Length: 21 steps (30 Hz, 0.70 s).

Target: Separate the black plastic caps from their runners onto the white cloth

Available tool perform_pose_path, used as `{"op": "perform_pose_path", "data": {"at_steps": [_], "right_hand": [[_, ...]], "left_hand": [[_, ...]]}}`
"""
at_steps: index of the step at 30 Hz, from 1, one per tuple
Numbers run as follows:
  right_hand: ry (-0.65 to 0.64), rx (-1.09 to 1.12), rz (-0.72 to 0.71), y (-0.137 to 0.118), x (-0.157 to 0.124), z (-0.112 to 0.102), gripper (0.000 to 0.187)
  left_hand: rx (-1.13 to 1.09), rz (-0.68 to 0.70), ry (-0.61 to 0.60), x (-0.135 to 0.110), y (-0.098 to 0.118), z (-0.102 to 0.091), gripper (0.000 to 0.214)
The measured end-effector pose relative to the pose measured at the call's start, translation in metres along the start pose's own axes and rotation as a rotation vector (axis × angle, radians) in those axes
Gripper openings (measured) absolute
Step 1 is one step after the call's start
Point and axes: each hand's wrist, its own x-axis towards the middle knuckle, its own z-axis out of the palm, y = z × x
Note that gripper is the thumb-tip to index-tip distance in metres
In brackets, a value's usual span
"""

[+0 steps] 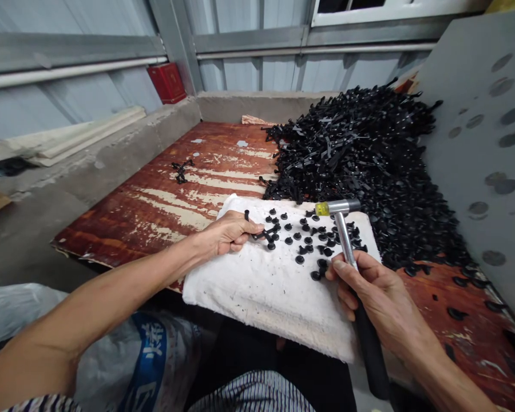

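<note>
My left hand (pixel 230 232) pinches a small black plastic part (pixel 258 234) between thumb and fingers, over the left side of a white cloth (pixel 249 292). Wrapped in my right hand (pixel 369 286) is a hammer (pixel 345 237) with a metal head, a yellow face on its left end and a black handle pointing down towards me. Its head stands above the cloth's far right part. Between both hands, several small black round-based pieces (pixel 299 260) are scattered on the cloth, many with short stems upright. Some of them are hidden behind the hammer and my right fingers.
A large heap of black parts (pixel 343 149) covers the table's back right, against a grey panel (pixel 484 171). A few dark parts (pixel 181 170) lie on the worn red-brown tabletop (pixel 154 200). A red tin (pixel 167 83) stands in the corner; plastic sacks (pixel 107 355) sit below left.
</note>
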Motion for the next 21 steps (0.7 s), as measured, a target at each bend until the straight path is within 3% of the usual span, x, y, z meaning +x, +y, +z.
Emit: {"op": "perform_pose_path", "data": {"at_steps": [15,18,21], "right_hand": [[-0.019,-0.042,0.009,0.0029,0.0010,-0.0045,0.046],[-0.030,-0.263,-0.128,0.0029,-0.0009,-0.0073,0.038],[-0.041,-0.568,-0.413,0.0014,-0.0019,-0.0078,0.034]], "left_hand": [[0.095,0.000,0.036,-0.0017,0.0029,0.0044,0.030],[0.125,0.028,0.076,-0.0010,0.0048,0.0055,0.028],[0.200,0.071,0.118,0.0032,0.0054,0.0041,0.027]]}}
